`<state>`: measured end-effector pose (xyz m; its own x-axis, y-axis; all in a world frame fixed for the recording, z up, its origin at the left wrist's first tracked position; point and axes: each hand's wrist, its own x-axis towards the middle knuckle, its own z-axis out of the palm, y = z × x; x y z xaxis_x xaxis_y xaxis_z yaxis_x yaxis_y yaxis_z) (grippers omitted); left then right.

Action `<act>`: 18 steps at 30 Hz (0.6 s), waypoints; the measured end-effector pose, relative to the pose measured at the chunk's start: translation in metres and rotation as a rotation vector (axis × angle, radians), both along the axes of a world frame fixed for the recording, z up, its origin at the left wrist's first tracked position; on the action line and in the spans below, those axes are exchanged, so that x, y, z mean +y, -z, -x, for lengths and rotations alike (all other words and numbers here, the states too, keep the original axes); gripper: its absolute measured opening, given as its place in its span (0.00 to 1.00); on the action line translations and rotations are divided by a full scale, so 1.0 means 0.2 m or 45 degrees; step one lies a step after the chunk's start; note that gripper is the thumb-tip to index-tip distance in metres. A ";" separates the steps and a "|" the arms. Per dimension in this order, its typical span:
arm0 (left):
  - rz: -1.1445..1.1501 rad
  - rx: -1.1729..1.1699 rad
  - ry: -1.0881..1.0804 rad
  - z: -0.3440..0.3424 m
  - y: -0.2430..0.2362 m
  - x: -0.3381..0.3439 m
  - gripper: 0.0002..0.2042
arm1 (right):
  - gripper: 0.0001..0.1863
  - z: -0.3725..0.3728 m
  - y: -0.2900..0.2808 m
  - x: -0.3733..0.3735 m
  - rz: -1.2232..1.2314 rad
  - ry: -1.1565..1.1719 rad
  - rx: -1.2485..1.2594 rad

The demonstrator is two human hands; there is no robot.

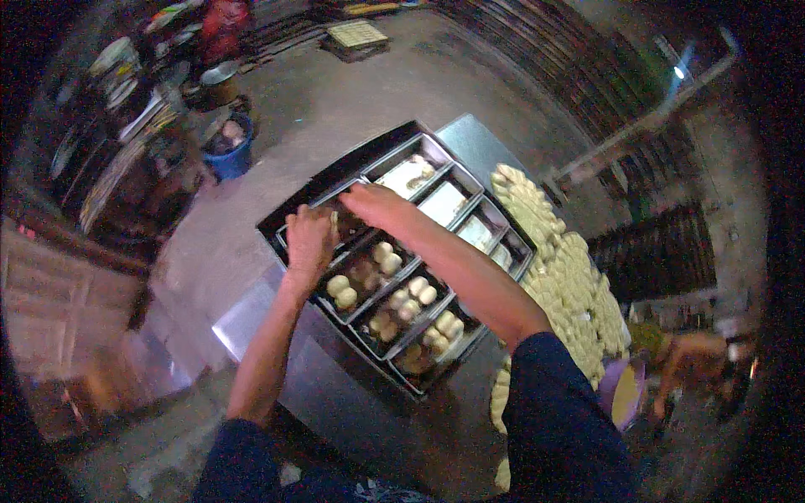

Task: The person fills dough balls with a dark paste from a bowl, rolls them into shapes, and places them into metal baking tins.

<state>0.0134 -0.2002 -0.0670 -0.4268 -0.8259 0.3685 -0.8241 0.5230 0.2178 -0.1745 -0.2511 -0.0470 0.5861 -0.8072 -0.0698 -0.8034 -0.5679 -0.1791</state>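
A dark metal tray (293,197) of rectangular loaf pans stands on the table in front of me. Both hands are over its far-left pan (352,231). My left hand (310,239) is closed at the pan's left end, with a small pale bit by the thumb. My right hand (375,206) reaches across to the pan's far side, its fingers bent down and closed. What either hand holds is hidden. Pale dough balls (342,292) sit in the nearer pans, grouped toward the ends. Farther pans on the right have bright white bottoms (442,204).
Many pale dough pieces (562,277) cover the table's right side. A purple container (623,392) stands past them, near a blurred person (692,360). On the floor at far left is a blue bucket (228,151); a pale-topped tray (356,35) lies at the back.
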 end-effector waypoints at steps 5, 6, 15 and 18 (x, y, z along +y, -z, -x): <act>-0.051 0.099 0.053 -0.07 0.06 -0.04 0.22 | 0.15 0.10 -0.10 0.28 0.698 0.133 -0.335; -0.138 0.534 0.311 -0.21 0.07 -0.04 0.21 | 0.15 0.12 -0.26 0.39 0.532 0.217 -0.266; -0.551 0.687 -0.099 -0.33 -0.38 1.19 0.11 | 0.08 0.98 -0.71 2.41 0.410 1.483 -0.188; -1.039 0.687 0.033 -0.28 -0.26 1.59 0.10 | 0.09 0.83 -0.55 3.12 0.213 2.019 -0.329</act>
<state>0.0689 0.1185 -0.0154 -0.3905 -0.9065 -0.1606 -0.4979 0.0612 0.8651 -0.3397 0.3719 0.0632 -0.8214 -0.5690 0.0399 -0.5303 0.7361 -0.4206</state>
